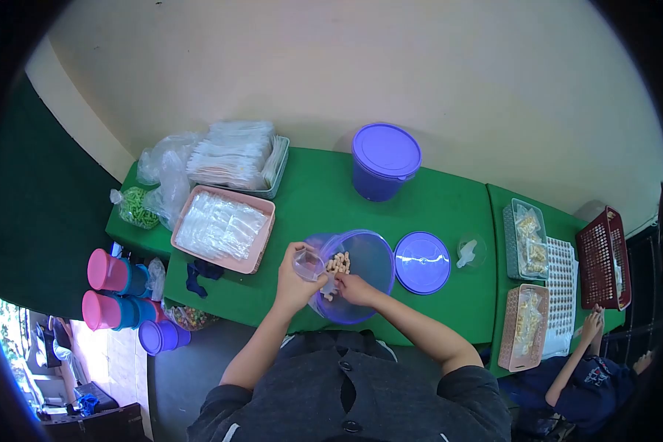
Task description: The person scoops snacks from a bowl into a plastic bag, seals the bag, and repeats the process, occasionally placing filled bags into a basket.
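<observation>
My left hand (296,283) is closed around a small clear plastic cup (308,264) at the near left side of a purple see-through tub (374,276). The cup is tilted, its mouth towards me. Pale, short snack pieces (338,262) lie in the left part of the tub. My right hand (353,289) reaches into the tub beside them, its fingers closed on something whitish and see-through that I cannot make out. To the right of the tub, a round purple lid (422,263) lies flat on the green-covered table (317,199).
A lidded purple bucket (385,162) stands behind. Left are a pink basket (265,243) of plastic bags and a stack of packets (232,155). A clear bowl with a white scoop (466,253) sits right, then baskets of snack bags (524,324). Another person (589,383) works there.
</observation>
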`<state>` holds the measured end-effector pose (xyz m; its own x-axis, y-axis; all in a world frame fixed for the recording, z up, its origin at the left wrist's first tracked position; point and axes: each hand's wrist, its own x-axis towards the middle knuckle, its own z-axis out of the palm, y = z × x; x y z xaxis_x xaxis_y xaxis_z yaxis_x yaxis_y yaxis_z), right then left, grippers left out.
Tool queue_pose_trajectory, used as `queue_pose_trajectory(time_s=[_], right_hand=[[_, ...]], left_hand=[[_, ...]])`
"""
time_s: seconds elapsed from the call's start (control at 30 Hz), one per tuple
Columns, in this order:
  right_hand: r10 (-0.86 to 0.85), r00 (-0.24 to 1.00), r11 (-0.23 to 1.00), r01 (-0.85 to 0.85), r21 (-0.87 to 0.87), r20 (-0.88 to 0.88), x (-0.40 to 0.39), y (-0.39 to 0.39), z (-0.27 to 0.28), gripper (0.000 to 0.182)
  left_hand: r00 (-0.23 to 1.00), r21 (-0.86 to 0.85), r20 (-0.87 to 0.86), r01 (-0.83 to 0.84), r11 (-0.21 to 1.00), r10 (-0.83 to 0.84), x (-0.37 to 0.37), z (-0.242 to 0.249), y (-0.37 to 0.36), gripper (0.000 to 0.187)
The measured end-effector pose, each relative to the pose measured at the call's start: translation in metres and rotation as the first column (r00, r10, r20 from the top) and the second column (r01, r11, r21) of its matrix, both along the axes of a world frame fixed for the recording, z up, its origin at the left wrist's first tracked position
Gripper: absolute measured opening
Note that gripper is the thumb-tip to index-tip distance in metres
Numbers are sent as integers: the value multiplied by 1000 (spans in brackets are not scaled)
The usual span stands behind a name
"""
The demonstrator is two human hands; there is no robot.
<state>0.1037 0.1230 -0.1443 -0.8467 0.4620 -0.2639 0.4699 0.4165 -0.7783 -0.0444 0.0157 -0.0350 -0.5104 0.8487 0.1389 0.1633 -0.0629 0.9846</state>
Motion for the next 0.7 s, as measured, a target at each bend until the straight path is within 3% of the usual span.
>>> queue_pose_trajectory(time_s=[0.03,0.1,0.23,0.37,0.53,0.6,0.7], right_hand=[[-1,1000,1000,1,-1,-1,-5,-3,-1,20],[-255,967,884,223,-411,-25,-14,-4,-6,19],[-348,938,849,310,-428,-10,-13,6,-10,18],[-347,932,904,302,-302,-107,-4,15,5,18],[-287,942,951,258,-171,-175,11,22,54,19],[-276,937,960,260,-101,-212,17,23,79,23],[-304,938,947,278,-159,-168,28,29,108,25]], left_hand=[[1000,-1,-1,1,1000,-1,-1,-1,-1,53],[999,-1,36,-29,1000,29,-2,-3,-3,53],[993,31,111,-36,999,32,-8,-14,-5,53],[983,18,173,-64,998,60,-17,-25,-4,53],[954,-18,293,-67,998,69,-35,-47,-5,52],[893,-81,424,-129,988,152,-40,-57,-7,51],[885,-101,434,-139,985,170,-49,-63,-14,53]])
